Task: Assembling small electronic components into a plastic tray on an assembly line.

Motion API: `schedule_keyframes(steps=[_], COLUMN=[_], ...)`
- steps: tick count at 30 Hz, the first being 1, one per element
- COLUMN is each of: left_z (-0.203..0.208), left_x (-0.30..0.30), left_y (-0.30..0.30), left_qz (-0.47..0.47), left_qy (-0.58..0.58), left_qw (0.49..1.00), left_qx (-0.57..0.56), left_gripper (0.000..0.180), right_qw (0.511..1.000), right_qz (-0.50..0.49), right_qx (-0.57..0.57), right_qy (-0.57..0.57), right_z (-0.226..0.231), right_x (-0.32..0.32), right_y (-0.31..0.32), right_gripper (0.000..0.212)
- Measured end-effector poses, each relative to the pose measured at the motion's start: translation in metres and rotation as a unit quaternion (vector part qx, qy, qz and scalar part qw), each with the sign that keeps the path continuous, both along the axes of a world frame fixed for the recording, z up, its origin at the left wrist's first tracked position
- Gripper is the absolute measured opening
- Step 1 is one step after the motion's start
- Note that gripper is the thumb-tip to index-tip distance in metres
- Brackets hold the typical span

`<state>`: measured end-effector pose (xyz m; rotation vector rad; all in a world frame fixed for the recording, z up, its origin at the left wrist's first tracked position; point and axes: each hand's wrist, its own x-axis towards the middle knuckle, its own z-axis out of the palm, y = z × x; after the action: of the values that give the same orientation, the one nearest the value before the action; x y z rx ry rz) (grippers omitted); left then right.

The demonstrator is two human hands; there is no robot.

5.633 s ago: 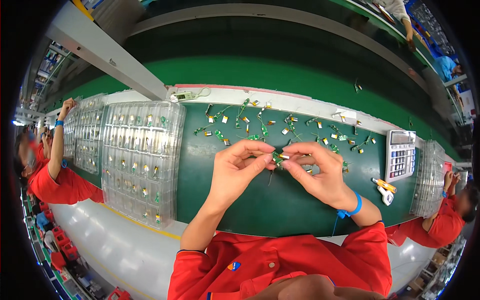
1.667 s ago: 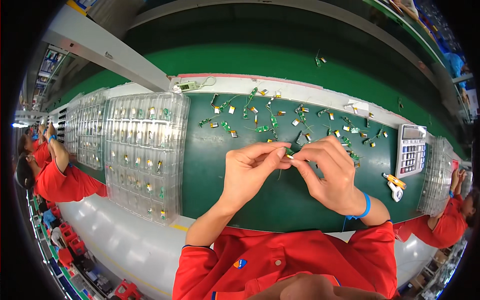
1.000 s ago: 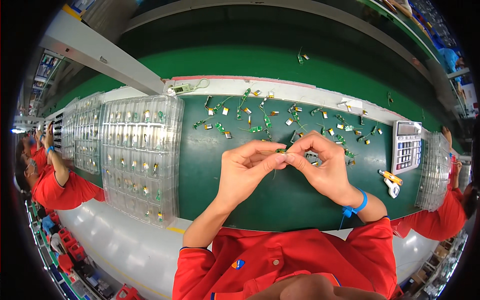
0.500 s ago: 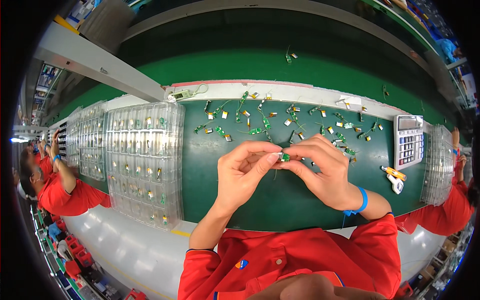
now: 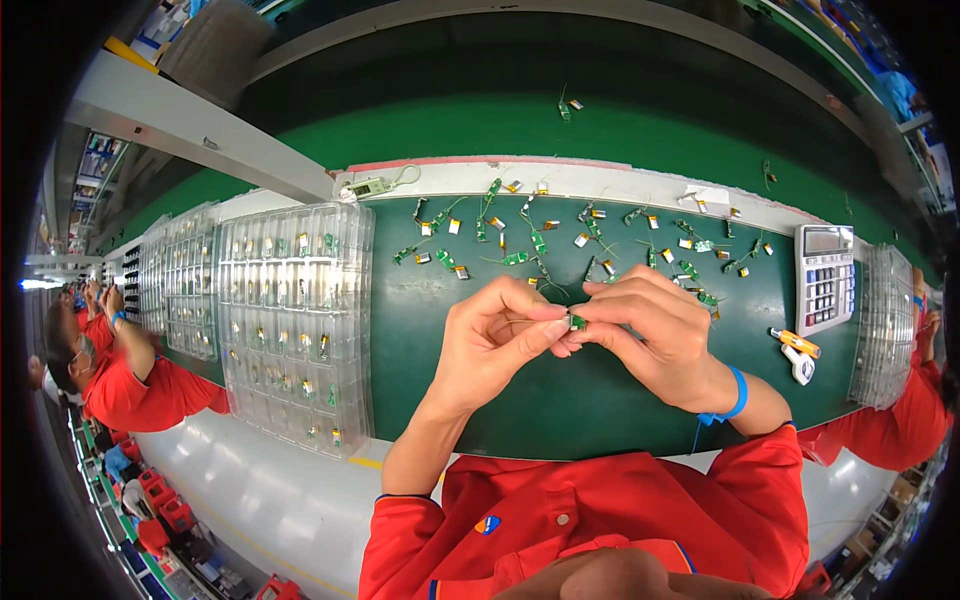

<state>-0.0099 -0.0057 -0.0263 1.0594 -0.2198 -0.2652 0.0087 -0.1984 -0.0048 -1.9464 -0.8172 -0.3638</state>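
While the left hand (image 5: 487, 338) and right hand (image 5: 655, 325) pinch close together, a circuit board (image 5: 577, 322) sits between their fingertips, its long axis unclear.

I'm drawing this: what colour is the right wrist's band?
Blue band, best seen in the head view.

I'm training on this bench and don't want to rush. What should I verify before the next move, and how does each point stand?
1. Small green board gripped: ok, pinched between left hand and right hand.
2. Its wiring sound: cannot tell, the hands cover much of it.
3. Blue wristband on: ok, around the right wrist.
4. Loose boards gathered: not ok, scattered over the table beyond the hands.
5. Orange tool away from the hands: ok, lying below the calculator in the picture.
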Motion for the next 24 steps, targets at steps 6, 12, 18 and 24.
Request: schedule_keyframes(steps=[6, 12, 18, 24], left_z=[0.005, 0.005, 0.004, 0.01], left_x=[-0.003, -0.002, 0.002, 0.002], left_y=[0.001, 0.003, 0.007, 0.006], left_qz=[0.006, -0.017, -0.028, 0.008], left_qy=[-0.034, -0.034, 0.013, 0.064], left_qw=[0.999, 0.999, 0.998, 0.997], left_qx=[0.014, 0.01, 0.063, 0.036], left_gripper=[0.01, 0.009, 0.007, 0.01], right_qw=[0.999, 0.997, 0.998, 0.99], right_qz=[0.037, 0.066, 0.064, 0.039], right_qx=[0.029, -0.011, -0.024, 0.001], right_qy=[-0.022, -0.027, -0.001, 0.136], right_z=[0.004, 0.011, 0.002, 0.005], right_x=[0.001, 0.002, 0.006, 0.006], right_y=[0.0, -0.003, -0.006, -0.006], right_gripper=[0.021, 0.022, 0.02, 0.017])
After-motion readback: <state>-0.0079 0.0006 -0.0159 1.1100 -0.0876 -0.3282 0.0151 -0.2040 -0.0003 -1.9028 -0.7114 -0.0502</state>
